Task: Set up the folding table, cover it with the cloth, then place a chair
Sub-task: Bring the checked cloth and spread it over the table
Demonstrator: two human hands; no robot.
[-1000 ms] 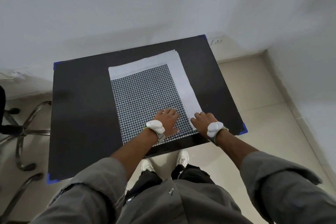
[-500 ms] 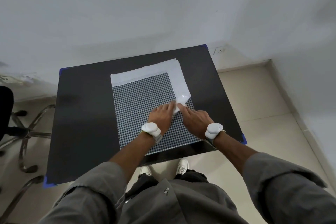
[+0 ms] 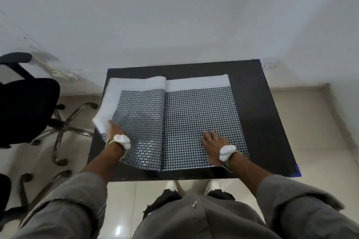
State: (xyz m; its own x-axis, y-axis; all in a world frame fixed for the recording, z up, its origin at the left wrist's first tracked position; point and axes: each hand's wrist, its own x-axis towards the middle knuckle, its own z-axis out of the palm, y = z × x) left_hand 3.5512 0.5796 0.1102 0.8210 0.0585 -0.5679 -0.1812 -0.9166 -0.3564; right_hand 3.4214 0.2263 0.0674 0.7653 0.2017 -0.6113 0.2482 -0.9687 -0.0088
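Here, head view, every place given relative to the counter:

Counter [image 3: 258, 103]: black folding top, standing open against the white wall, blue tape at its far right and near right corners.

Cloth [image 3: 198, 118]: checked with a white border, lying on the middle of the counter, partly unfolded; the right half rests flat, the left half is lifted off the surface along a fold that runs from the far edge to the near edge.

Left hand [image 3: 113, 132]: over the counter's left edge, its grip closed on the white border of the cloth's raised left flap; the flap is blurred there, so the exact finger hold cannot be told.

Right hand [image 3: 212, 144]: on the near right part of the counter, grip open, palm down and fingers spread flat on the cloth's right half.

Wrist bands [image 3: 226, 152]: a white padded piece on each wrist.

Chair [image 3: 27, 110]: black seat on a chrome star base with castors, on the tiled floor just left of the counter, apart from it.

Person: grey sleeves [image 3: 64, 207] and white shoes [image 3: 211, 186] at the counter's near edge.

Wall socket [image 3: 271, 67]: low on the wall, just past the counter's far right corner.
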